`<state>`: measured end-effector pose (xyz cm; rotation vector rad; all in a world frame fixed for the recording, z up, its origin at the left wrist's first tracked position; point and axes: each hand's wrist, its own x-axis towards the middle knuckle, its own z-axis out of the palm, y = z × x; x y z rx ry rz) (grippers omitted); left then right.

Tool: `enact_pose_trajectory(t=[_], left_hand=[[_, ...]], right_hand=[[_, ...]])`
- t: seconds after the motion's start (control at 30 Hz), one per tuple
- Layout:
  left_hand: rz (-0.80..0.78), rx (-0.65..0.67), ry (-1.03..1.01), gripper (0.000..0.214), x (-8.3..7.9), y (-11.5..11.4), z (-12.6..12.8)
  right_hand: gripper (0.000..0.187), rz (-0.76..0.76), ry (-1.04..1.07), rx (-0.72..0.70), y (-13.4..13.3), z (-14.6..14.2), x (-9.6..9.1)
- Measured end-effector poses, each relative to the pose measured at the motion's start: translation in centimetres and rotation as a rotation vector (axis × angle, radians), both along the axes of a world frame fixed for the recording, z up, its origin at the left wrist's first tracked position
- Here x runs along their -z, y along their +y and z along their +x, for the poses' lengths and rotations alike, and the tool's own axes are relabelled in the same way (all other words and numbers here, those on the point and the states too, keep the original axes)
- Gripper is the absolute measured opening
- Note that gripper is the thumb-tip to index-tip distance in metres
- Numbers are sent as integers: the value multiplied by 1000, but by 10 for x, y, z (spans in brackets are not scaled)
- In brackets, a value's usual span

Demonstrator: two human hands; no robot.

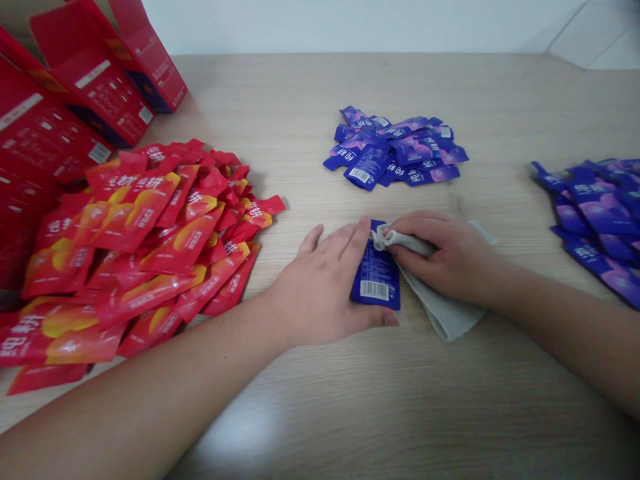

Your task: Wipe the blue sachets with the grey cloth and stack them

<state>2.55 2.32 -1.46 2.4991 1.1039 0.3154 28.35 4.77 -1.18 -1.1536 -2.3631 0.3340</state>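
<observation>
A purple pouch (376,273) lies flat on the table with its barcode facing up. My left hand (327,283) rests along its left side, fingers spread, the index at the upper corner and the thumb by the lower edge. Bunched in my right hand (445,253) is a pale grey cloth (445,313); its twisted tip presses on the pouch's upper end. The rest of the cloth trails over the table beneath that hand. Part of the pouch is covered by the cloth and my left fingers.
A heap of red and orange pouches (165,233) spreads at the left, in front of open red boxes (110,87). Purple pouches (400,150) are piled farther back, with another purple pile (600,213) at the right edge. A white wall (350,27) borders the table's far side.
</observation>
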Motion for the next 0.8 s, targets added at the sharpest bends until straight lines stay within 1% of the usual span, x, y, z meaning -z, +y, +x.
enact_pose_trajectory(t=[0.03,0.1,0.2,0.27,0.33,0.43,0.6,0.67,0.73,0.8], left_hand=[[-2,1,1,123,0,0,0],[-18,-1,9,115,-1,0,0],[-19,-13,17,102,0,0,1],[-12,-25,15,101,0,0,2],[-21,-33,12,103,0,1,3],[-42,-43,11,109,-1,2,5],[-42,-53,42,110,-4,3,6],[-40,-38,66,116,-5,3,5],[-35,-16,87,123,-6,2,3],[-33,-7,101,125,-6,2,3]], right_hand=[[19,-11,27,-5,-5,-1,-3],[21,-34,73,-63,-15,-4,-9],[22,-89,97,-225,-27,-11,-11],[21,-129,80,-302,-29,-16,-10],[19,-131,52,-321,-27,-18,-7],[17,-68,-4,-264,-17,-17,-4],[18,16,-123,-60,12,0,4],[17,37,-145,-1,21,8,7],[15,62,-135,33,25,12,7],[14,57,-96,25,19,10,3]])
